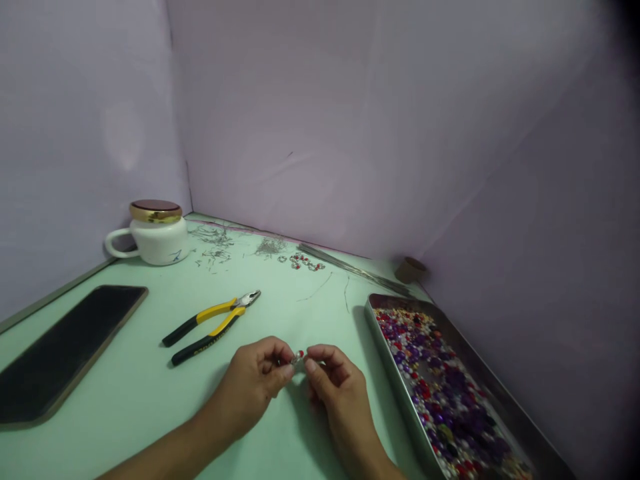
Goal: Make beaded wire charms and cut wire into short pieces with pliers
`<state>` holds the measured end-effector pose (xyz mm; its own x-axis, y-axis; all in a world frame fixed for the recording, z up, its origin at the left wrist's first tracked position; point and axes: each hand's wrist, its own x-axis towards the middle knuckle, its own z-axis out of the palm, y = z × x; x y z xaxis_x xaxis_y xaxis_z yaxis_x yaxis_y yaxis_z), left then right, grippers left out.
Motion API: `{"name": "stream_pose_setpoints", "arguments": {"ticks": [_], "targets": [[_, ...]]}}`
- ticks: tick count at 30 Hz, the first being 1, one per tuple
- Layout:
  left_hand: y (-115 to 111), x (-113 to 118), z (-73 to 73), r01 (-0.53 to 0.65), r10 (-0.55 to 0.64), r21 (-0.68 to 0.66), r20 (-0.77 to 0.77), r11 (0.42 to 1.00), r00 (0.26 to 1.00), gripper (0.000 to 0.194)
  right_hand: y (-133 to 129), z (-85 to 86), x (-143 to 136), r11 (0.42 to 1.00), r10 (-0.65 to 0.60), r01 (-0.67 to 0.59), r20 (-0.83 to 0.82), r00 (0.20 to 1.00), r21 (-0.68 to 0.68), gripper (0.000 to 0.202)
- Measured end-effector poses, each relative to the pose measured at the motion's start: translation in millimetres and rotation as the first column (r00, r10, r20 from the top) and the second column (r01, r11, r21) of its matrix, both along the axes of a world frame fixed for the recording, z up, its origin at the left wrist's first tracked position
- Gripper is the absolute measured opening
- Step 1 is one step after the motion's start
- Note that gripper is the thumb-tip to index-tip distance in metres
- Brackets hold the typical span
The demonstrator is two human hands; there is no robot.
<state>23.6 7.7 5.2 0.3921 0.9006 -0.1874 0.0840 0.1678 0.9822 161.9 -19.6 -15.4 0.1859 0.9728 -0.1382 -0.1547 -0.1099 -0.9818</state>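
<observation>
Between my two hands is a small beaded wire ring [298, 357] with a red bead and clear or silvery ones. My left hand [253, 377] pinches it from the left with thumb and forefinger. From the right, the thumb and forefinger of my right hand [337, 383] close at the red bead's side; any wire in them is too fine to make out. Combination pliers [217, 323] with yellow and black handles lie open on the table to the left of my hands. Beyond my hands lie several finished-looking beaded rings [304, 261] and two loose wire pieces [320, 287].
At the right stands a metal tray [395, 373] of mixed beads. A dark phone [65, 347] lies left, near a white mug [160, 241] with a gold-rimmed lid. Wire bits [215, 243], a wire bundle [350, 267] and a brown roll [410, 269] lie towards the back wall.
</observation>
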Motion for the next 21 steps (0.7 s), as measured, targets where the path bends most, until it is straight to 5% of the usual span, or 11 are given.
{"name": "stream_pose_setpoints", "arguments": {"ticks": [21], "targets": [[3.5,-0.8,-8.5,0.027,-0.026,-0.061,0.005,0.998,1.000,0.016,-4.0,1.7,-4.7,0.999,0.033,-0.036,0.128,0.991,0.023,0.012]]}}
